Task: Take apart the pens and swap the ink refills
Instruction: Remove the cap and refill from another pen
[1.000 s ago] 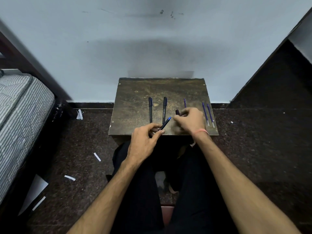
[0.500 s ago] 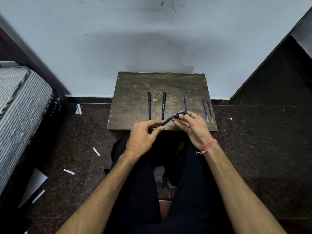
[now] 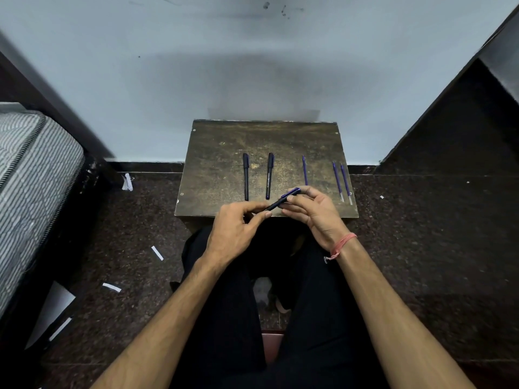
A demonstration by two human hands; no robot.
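Holding one pen between both hands, you keep it just above the near edge of the small wooden table, a little below the centre of the frame. Your left hand pinches the lower, dark end of this pen between thumb and curled fingers. Your right hand grips the upper, blue end with the fingertips, and the palm is turned up toward the camera. The pen is tilted, with its blue end higher and more to the right. A pink thread is tied around your right wrist.

On the table, above your left hand, two capped dark pens lie side by side, near each other but not touching, both pointing away from you. To the right of them one thin blue refill lies alone; its near end is just above your right fingers. Further right, close to the table's right edge, two more refills lie almost parallel and very near each other.

In the left part of the frame you see a striped mattress, and small white paper scraps lie on the dark floor beside your legs.
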